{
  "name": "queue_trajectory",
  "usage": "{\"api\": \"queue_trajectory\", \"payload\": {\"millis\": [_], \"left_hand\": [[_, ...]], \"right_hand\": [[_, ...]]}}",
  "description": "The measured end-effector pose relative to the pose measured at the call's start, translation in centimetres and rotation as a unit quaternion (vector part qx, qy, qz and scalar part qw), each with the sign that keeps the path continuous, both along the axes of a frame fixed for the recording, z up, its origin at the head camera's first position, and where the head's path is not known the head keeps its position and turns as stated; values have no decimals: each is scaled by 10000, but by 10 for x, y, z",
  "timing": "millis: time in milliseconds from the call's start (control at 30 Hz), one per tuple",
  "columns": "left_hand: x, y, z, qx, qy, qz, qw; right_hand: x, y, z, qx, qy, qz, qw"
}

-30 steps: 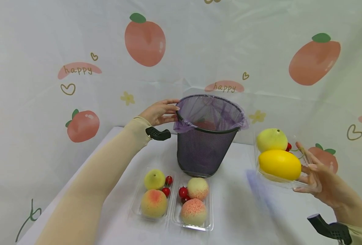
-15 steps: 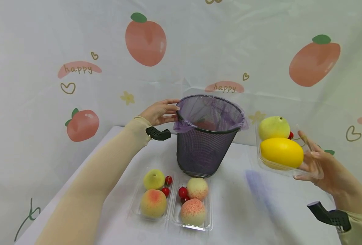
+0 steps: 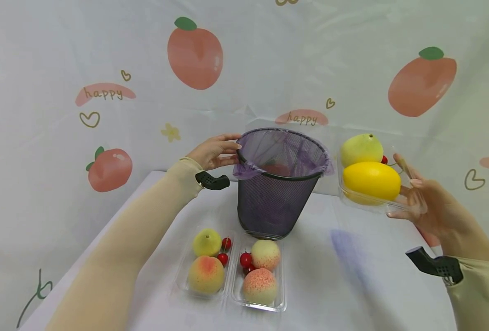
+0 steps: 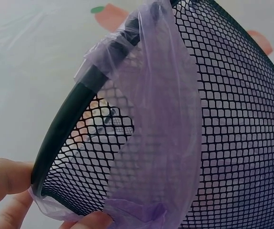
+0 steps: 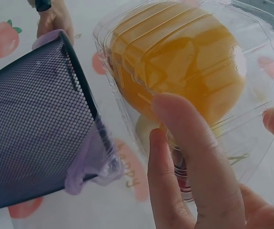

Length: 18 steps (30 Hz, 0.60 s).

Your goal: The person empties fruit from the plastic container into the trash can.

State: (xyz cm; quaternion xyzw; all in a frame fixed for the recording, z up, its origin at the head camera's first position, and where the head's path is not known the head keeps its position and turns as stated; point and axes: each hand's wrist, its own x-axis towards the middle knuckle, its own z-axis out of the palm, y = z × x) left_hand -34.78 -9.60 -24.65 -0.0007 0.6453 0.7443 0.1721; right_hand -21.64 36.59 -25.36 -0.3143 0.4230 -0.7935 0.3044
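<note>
A black mesh bin [image 3: 278,193] lined with a purple bag [image 4: 156,138] stands at the back of the table. My left hand [image 3: 213,151] grips its left rim, thumb and fingers on the edge [image 4: 3,183]. My right hand [image 3: 420,202] holds a clear plastic tray [image 3: 366,200] in the air, right of the bin's rim. In that tray lie a yellow lemon-like fruit [image 3: 371,180], a green-yellow fruit [image 3: 362,149] and a red cherry [image 3: 384,160]. In the right wrist view my fingers [image 5: 194,157] press against the tray's [image 5: 265,143] underside, beside the bin [image 5: 36,124].
Two more clear trays sit side by side in front of the bin: the left tray [image 3: 182,276] holds a pear, a peach and cherries, the right tray [image 3: 281,280] holds two peaches and cherries. A fruit-printed cloth [image 3: 103,59] covers the wall behind the white table [image 3: 352,285].
My right hand has lifted the tray of fruit upward and a little left, nearer the bin's rim. The left hand stays on the rim.
</note>
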Motion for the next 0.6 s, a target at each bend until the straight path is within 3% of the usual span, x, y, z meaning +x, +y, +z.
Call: {"api": "queue_trajectory", "payload": {"millis": [333, 600], "left_hand": [[-1, -1, 1, -146, -1, -23, 9999], [0, 0, 1, -145, -25, 7, 9999]], "right_hand": [[-17, -13, 20, 203, -22, -271, 9994], [-32, -20, 33, 1042, 215, -888, 9904]]}}
